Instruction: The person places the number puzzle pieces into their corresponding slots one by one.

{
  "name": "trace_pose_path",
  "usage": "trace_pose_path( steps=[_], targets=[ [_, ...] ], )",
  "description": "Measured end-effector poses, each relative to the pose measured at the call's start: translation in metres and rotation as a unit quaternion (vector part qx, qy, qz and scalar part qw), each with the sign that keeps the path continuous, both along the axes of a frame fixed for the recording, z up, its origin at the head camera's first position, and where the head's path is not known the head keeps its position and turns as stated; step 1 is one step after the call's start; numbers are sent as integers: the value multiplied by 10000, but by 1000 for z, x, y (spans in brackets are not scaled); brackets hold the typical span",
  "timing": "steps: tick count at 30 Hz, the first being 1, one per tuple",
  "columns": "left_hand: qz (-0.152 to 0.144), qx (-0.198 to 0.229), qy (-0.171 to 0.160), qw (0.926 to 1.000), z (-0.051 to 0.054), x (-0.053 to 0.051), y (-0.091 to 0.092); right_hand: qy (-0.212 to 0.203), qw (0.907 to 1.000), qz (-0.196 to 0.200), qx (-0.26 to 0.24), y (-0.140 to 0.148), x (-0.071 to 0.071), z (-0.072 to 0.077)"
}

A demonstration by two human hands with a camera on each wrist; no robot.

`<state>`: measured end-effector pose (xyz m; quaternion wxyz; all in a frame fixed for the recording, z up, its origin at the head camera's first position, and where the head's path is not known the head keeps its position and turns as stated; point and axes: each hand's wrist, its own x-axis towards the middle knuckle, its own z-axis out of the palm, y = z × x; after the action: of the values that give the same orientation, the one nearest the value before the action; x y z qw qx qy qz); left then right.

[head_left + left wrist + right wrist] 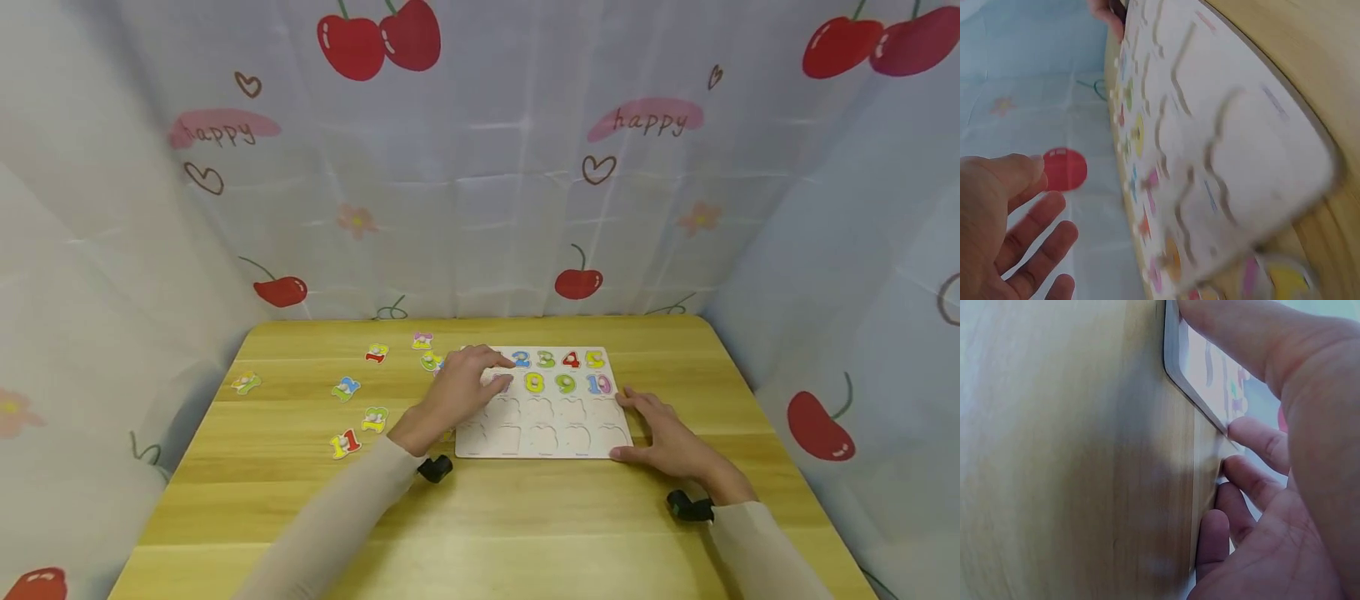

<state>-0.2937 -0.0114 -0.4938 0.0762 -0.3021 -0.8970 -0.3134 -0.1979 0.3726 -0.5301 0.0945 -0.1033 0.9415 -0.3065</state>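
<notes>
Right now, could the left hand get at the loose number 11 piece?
Likely yes: the left hand looks empty, and the number 11 piece lies uncovered on the table, though the hand would need to swing left.

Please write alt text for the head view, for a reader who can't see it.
A left hand hovers over a white number-puzzle board while the right hand touches its right edge. Number pieces sit in the upper two rows; the visible lower slots are empty. Loose pieces lie to the left on the wooden table.
</notes>
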Motion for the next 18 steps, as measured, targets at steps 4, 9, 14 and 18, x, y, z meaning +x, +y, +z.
trace_pose_path(
  steps=[4, 9, 14, 18],
  targets=[
    [131, -45, 76, 9999, -3, 6, -37, -55, 10000, -18, -5, -1, 0, -1],
    [440, -284, 20, 9986, -7, 21, -82, -60, 10000, -21, 7, -1, 4, -5],
    [723, -321, 196, 9967, -13, 38, -135, 49, 10000, 42, 26, -1, 2, -4],
    [899, -241, 270, 9953, -21, 53, -179, 111, 9999, 68, 49, 0, 0, -3]
  ],
)
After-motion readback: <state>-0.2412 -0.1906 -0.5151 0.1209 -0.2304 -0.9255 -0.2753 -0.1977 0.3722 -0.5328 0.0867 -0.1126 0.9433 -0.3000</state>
